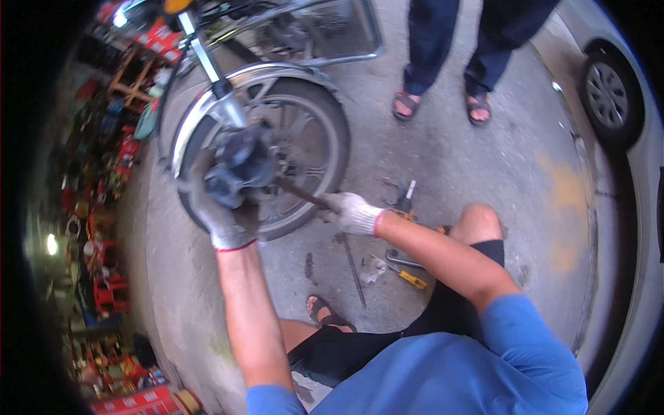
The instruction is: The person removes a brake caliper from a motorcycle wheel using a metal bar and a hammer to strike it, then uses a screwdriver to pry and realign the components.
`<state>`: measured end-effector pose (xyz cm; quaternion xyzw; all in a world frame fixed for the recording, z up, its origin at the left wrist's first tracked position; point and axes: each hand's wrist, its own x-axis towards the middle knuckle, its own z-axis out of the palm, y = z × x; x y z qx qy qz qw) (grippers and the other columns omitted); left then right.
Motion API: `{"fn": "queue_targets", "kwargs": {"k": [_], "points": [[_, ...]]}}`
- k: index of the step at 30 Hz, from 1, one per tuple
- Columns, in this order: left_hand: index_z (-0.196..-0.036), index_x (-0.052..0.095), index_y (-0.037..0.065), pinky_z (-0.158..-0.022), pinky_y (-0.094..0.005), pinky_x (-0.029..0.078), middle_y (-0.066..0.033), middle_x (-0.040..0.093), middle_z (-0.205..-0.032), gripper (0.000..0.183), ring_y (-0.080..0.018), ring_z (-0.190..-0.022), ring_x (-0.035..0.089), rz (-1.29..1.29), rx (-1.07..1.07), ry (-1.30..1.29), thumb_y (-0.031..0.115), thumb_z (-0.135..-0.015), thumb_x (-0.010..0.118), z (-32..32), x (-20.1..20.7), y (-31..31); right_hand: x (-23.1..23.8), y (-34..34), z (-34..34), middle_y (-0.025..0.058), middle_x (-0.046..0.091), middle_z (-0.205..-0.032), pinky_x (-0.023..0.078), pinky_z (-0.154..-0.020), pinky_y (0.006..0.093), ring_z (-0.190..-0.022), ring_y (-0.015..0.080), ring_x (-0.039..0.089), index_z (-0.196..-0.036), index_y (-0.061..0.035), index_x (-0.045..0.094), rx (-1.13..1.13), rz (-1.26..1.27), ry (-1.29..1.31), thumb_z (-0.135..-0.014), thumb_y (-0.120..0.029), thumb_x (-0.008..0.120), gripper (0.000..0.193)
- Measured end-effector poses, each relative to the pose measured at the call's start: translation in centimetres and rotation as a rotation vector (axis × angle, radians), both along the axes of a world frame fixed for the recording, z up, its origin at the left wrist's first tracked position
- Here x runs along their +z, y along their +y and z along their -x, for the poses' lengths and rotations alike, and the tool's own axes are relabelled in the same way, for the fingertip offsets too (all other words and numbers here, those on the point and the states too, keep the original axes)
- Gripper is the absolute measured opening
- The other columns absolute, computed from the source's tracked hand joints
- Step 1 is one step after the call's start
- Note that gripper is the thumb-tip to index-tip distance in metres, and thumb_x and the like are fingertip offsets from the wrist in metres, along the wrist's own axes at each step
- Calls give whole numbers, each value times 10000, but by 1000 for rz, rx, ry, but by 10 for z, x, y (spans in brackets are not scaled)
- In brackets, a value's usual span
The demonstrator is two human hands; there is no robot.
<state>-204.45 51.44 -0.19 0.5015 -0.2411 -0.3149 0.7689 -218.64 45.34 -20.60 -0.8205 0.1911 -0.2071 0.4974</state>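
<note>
In front of me stands a motorcycle's front wheel [335, 131] under a chrome mudguard [185, 138]. A dark, blocky part [242, 162] sits against the wheel at the lower end of the fork leg [232, 111]; blur hides its details. My left hand [223, 216], in a whitish work glove, is closed around the near side of this part. My right hand [354, 213], gloved too, grips the end of a dark rod-like tool [301, 192]. The tool's far end meets the blocky part, and I cannot tell how it engages there.
On the concrete lie a yellow-handled screwdriver [412, 279], a thin metal rod [353, 270], a clear plastic bag [373, 268] and an orange-black tool [404, 202]. A person's sandalled feet [407, 105] stand beyond. A parked car [640, 228] borders the right; cluttered goods [104, 207] line the left.
</note>
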Motion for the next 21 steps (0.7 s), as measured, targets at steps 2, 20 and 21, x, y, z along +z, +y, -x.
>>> {"fn": "queue_targets", "kwargs": {"k": [2, 20, 21], "points": [[-1296, 532, 25, -919, -413, 510, -123, 626, -1204, 544, -262, -1058, 622, 42, -82, -74, 427, -930, 511, -6, -21, -11, -12, -16, 11, 234, 640, -1003, 501, -826, 453, -950, 423, 617, -1114, -26, 567, 6, 94, 108, -893, -269, 611, 331], [-1309, 509, -10, -926, -375, 523, -147, 606, -1239, 569, -275, -1093, 607, 179, -123, -464, 418, -934, 513, -5, -71, -24, -380, 105, 527, 269, 578, -1262, 452, -990, 477, -1187, 406, 560, -1236, 12, 595, -771, -249, 1187, -895, -520, 482, 642], [-1298, 516, 4, -874, -361, 557, -138, 626, -1203, 550, -269, -1051, 631, 121, 48, -573, 425, -945, 481, -8, -47, 5, -355, 92, 396, 276, 595, -1231, 475, -956, 480, -1151, 421, 580, -1213, 11, 602, -920, -454, 1094, -842, -513, 569, 644]]}}
